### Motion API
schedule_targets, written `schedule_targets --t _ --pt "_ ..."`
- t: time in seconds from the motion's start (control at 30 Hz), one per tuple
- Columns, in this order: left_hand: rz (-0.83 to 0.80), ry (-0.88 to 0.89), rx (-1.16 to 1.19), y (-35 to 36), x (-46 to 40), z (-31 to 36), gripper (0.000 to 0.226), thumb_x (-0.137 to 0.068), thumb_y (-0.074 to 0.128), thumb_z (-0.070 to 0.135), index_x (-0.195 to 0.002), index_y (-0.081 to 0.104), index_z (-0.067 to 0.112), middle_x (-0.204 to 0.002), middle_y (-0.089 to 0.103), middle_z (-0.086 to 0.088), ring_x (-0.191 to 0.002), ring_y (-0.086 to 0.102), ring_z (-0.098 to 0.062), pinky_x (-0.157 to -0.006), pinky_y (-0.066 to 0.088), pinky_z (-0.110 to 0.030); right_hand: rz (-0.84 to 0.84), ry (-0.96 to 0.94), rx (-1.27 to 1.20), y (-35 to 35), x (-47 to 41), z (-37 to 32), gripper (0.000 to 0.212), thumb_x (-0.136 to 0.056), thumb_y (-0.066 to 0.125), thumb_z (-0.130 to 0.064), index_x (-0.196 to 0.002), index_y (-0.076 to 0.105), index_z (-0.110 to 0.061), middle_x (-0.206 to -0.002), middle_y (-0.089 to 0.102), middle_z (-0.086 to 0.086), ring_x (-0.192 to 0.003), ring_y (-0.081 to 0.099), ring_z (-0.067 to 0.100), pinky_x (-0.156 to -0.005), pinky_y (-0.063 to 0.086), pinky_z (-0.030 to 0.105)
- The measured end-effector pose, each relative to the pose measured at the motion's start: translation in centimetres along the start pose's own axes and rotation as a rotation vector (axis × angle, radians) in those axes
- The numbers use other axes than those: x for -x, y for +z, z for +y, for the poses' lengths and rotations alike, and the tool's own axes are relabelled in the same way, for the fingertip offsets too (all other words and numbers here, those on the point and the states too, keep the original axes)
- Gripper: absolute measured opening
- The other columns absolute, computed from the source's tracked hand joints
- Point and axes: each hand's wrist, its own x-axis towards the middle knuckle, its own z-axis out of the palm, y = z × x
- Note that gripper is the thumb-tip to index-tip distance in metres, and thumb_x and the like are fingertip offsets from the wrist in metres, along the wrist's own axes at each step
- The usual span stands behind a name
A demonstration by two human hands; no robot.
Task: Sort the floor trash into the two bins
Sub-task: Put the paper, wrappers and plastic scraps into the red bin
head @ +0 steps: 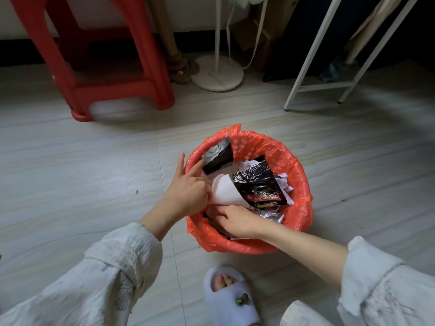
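Pressing with curled fingers, the left hand (186,187) pushes against a smooth white paper cup (226,191) lying tilted inside the bin (303,184), index finger straight toward a crinkled black foil wrapper (217,158). Beside it the right hand (237,220) reaches palm-down into the near side, its fingertips hidden, so its grip cannot be told. Thin, wrinkled red plastic lines the round bin on pale floor tiles (94,172).

The bin (249,191) stood on the floor (94,172), in front of the slipper (231,300). Behind it to the left stood the stool (98,67); the fan base (216,74) stood behind, and the rack frame (329,67) behind to the right. Wrappers (257,184) and a paper cup (226,191) lay in the bin.
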Motion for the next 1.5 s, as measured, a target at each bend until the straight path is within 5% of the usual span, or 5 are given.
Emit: schedule_targets --t 0.4,0.77,1.17,1.33,1.5 --pt "-0.016 -0.017 0.155 -4.0 6.0 2.0 0.034 -0.09 0.039 0.016 -0.117 0.057 0.022 -0.134 0.044 0.006 -0.136 0.021 -0.021 -0.095 0.033 -0.037 0.265 0.022 0.085 -6.3 8.2 -1.0 0.03 -0.091 0.04 -0.014 -0.068 0.053 0.001 -0.06 0.049 0.013 -0.064 0.043 0.029 -0.061 0.034 0.036" --pt "0.018 -0.028 0.297 -11.8 12.3 5.4 0.039 -0.088 0.044 0.003 -0.119 0.061 0.017 -0.126 0.056 -0.008 -0.116 0.051 -0.027 -0.097 0.042 -0.038 0.404 -0.015 0.235 -7.7 16.8 -1.9 0.049 -0.095 0.045 -0.028 -0.141 0.037 -0.015 -0.142 0.046 0.009 -0.131 0.041 0.026 -0.106 0.034 0.035" --pt "-0.048 0.006 -0.126 -9.5 4.0 0.8 0.089 -0.088 0.056 0.035 -0.147 -0.009 0.021 -0.154 -0.02 -0.01 -0.143 -0.012 -0.03 -0.116 0.004 -0.045 0.401 0.026 0.503 -9.2 8.4 1.2 0.073 -0.092 0.038 -0.056 -0.149 0.001 -0.031 -0.159 -0.003 0.001 -0.146 -0.006 0.023 -0.117 0.004 0.047" --pt "-0.021 0.173 -0.251 -4.0 -3.0 0.0 0.069 -0.071 0.041 0.047 -0.122 0.059 0.004 -0.12 0.062 -0.02 -0.109 0.061 -0.034 -0.086 0.05 -0.049 0.145 0.114 0.428 -6.0 1.1 5.1 0.073 -0.089 0.023 -0.067 -0.145 -0.015 -0.038 -0.154 -0.027 -0.001 -0.142 -0.025 0.024 -0.115 -0.009 0.054" --pt "-0.262 0.101 0.11 5.2 -6.7 3.5 0.074 -0.087 0.045 0.033 -0.146 0.008 0.006 -0.148 0.027 -0.026 -0.132 0.037 -0.039 -0.102 0.04 -0.052 -0.183 0.191 0.582 -1.2 -4.7 8.8 0.054 -0.099 0.017 -0.041 -0.146 -0.011 -0.038 -0.149 -0.035 0.003 -0.135 -0.035 0.036 -0.107 -0.017 0.063"
